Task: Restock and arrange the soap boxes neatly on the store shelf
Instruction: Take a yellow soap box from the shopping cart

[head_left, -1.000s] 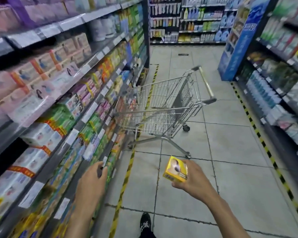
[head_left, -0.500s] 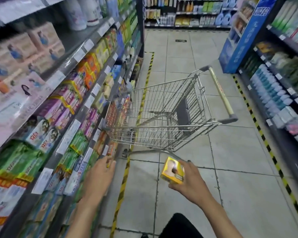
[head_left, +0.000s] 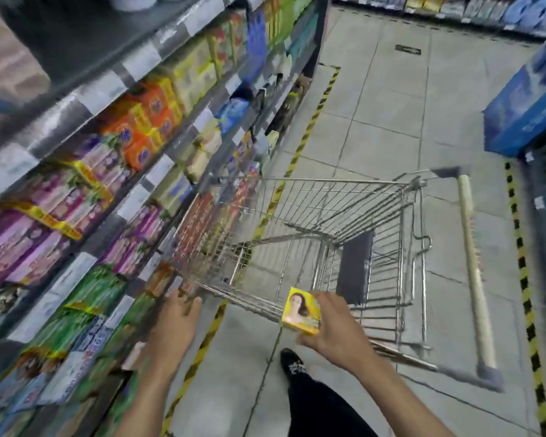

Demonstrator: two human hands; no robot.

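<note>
Down in the aisle by the soap shelf point(head_left: 60, 111), packed with purple, green and orange boxes point(head_left: 29, 247), the right hand point(head_left: 334, 329) pinches a yellow soap box point(head_left: 301, 311) over the near rim of a wire shopping cart point(head_left: 338, 181) parked tight against the shelf, left hand point(head_left: 177, 323) loose-fingered by its corner.

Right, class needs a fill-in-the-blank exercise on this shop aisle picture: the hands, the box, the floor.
1. The right hand grips a small ___ soap box.
2. The left hand holds ___.
3. The floor tape beside the shopping cart is striped yellow and ___.
Missing words: yellow; nothing; black.
</note>
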